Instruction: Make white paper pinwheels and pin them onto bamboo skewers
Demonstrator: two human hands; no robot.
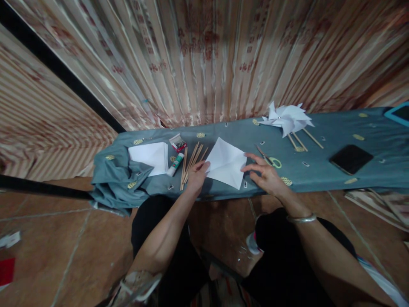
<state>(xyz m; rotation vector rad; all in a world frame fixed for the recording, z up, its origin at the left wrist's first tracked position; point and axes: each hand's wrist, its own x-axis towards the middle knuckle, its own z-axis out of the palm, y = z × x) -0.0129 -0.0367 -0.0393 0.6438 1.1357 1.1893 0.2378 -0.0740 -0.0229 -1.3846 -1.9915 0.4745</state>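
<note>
Striped curtain [217, 64], beige with reddish print, hangs behind a long, narrow, cloth-covered table [335, 132]; the covering is grey-blue with small yellow motifs. Left hand [196, 175]: grip clamped on the left corner of a white paper square [225, 164], thumb on top. Right hand [266, 174]: fingers spread, fingertips at the paper's right edge; cannot tell whether its grip is closed on that edge. Bracelet [302, 218] on the right wrist. Paper square lies between the hands, at the near part of the table, turned cornerwise, with faint creases across its face.

Just left of the paper, beside the left hand: several thin wooden sticks [192, 161], loosely bunched. Next to these, a glue stick [175, 165] with green and white label, lying slantwise. Beyond it, a small red box [178, 143], open, small shiny pieces inside. Further left, a stack of white paper [150, 157], its near left corner overlapped by bunched cloth.

Right side: scissors [275, 162] with pale green handles, near the right hand. Behind them, white paper pinwheels [289, 118] on sticks, piled together. Farther right, a flat black object [351, 159]; at the picture's edge, a blue-rimmed device [398, 114], partly cut off
</note>
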